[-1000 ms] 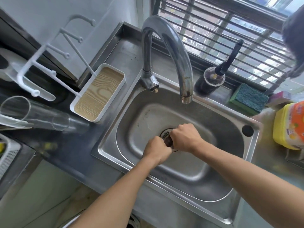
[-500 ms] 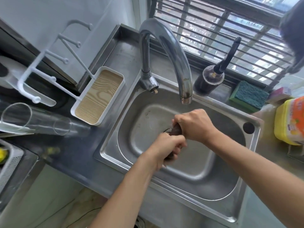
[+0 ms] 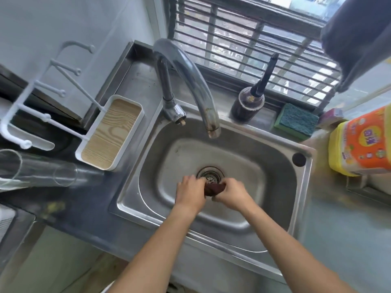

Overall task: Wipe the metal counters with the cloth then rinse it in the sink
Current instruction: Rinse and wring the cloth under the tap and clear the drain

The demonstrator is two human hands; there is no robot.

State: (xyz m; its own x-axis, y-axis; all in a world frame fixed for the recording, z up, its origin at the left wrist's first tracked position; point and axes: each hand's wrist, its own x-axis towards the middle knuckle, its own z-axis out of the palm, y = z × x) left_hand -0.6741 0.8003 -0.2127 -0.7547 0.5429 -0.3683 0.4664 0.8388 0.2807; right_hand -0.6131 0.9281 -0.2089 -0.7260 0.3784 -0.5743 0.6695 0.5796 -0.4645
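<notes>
Both hands are clamped on the cloth (image 3: 214, 189): the left hand (image 3: 191, 192) grips one end and the right hand (image 3: 231, 194) the other, close together, with only a short dark brown wad showing between them. They hold it low inside the sink (image 3: 135, 199), just in front of the drain strainer (image 3: 210, 176) and well below the faucet (image 3: 212, 130) spout. The cloth looks bunched and twisted into a tight roll, dark as if wet. No water is seen running from the spout. Judging by this, the wiping of the bench (image 3: 84, 199) seems finished and the rinse is near its end, at the wringing stage; what may remain is squeezing it out and setting it aside.
</notes>
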